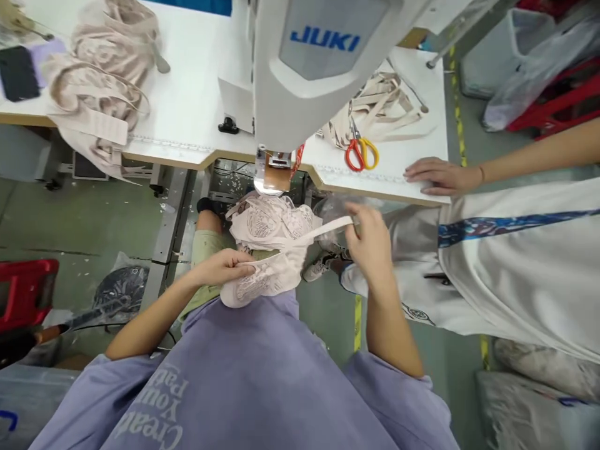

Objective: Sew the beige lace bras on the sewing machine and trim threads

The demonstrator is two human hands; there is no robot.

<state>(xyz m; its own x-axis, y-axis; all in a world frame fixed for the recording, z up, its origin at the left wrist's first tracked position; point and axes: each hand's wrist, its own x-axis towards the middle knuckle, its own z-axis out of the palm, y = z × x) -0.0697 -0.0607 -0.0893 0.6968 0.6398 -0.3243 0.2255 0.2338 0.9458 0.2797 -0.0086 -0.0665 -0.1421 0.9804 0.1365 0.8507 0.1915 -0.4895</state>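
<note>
A pale pink lace bra (268, 226) lies over my lap, below the head of the sewing machine (276, 94). My left hand (229, 265) is closed on the bra's edge near the lower cup, thumb on top. Stretched up to the right from there is a narrow pale strap (329, 230). Its far end meets the fingers of my right hand (371, 240), which pinch it and look slightly blurred. Part of the lower cup is hidden behind the strap and my left fingers.
Scissors (360, 154) with red and yellow handles lie beside a heap of pale straps (382, 103). More pale garments (100, 81) are piled at the table's left, by a phone (19, 74). At right, another person's hand (438, 175) rests on the table edge (389, 192).
</note>
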